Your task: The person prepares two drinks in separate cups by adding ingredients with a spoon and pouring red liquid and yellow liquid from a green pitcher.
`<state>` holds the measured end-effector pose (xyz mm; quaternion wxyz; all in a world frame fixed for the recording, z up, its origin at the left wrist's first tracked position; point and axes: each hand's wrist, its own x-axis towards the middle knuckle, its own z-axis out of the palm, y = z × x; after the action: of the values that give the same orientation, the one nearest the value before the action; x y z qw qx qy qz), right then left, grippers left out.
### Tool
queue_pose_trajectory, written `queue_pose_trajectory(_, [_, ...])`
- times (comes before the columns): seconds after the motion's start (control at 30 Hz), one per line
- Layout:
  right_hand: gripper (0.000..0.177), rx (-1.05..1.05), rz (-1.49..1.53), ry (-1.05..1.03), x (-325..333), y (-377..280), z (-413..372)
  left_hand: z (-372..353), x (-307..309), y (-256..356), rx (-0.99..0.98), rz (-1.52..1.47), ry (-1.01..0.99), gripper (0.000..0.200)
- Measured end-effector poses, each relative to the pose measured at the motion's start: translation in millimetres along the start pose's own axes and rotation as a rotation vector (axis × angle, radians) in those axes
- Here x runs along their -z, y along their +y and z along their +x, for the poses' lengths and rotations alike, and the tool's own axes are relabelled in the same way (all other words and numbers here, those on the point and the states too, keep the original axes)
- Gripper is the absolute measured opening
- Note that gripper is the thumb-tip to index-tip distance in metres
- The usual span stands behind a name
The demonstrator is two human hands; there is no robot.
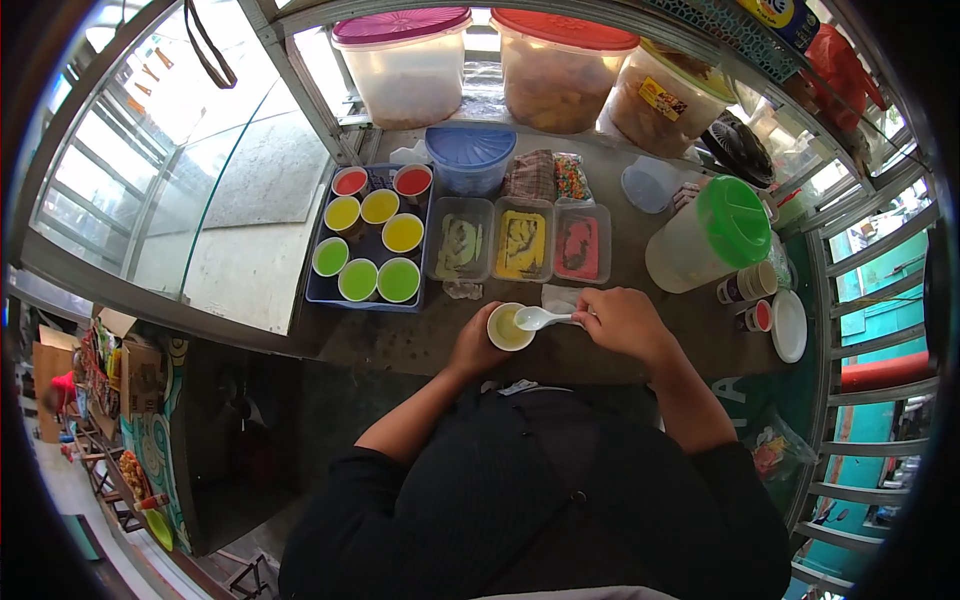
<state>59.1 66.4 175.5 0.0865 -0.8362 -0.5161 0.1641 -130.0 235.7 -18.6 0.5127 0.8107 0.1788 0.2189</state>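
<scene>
My left hand is wrapped round a white paper cup with pale yellowish-green contents, close over the near part of the counter. In my right hand is the handle of a white spoon, its bowl over the cup's rim. Just beyond stand three clear plastic tubs: one with green remains, one with yellow and one with red-pink. A blue tray to the left holds several paper cups filled with red, yellow and green.
Behind the tubs are a blue-lidded container and a bag of colourful sprinkles. A green-lidded jug, stacked cups and a white lid stand to the right. Large lidded tubs line the back; a glass case borders the left.
</scene>
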Motion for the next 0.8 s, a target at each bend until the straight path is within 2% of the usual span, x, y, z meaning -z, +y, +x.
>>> queue_pose_trajectory(0.2, [0.022,-0.013,-0.067,-0.055,8,-4,1,2,-1,-2,-0.062,0.061,0.013,0.077])
queue_pose_trajectory(0.4, [0.023,0.034,-0.091,-0.027,10,-10,0,3,4,6,-0.013,0.030,-0.048,0.079])
queue_pose_trajectory(0.6, [0.022,0.045,-0.067,-0.025,4,-5,11,0,4,-4,-0.011,0.024,-0.007,0.083])
queue_pose_trajectory(0.7, [0.022,0.112,0.221,-0.011,-13,35,26,-1,14,0,-0.039,0.085,0.024,0.083])
queue_pose_trajectory(0.8, [0.026,-0.039,0.532,-0.154,-22,70,41,-4,25,-4,0.029,0.087,0.040,0.084])
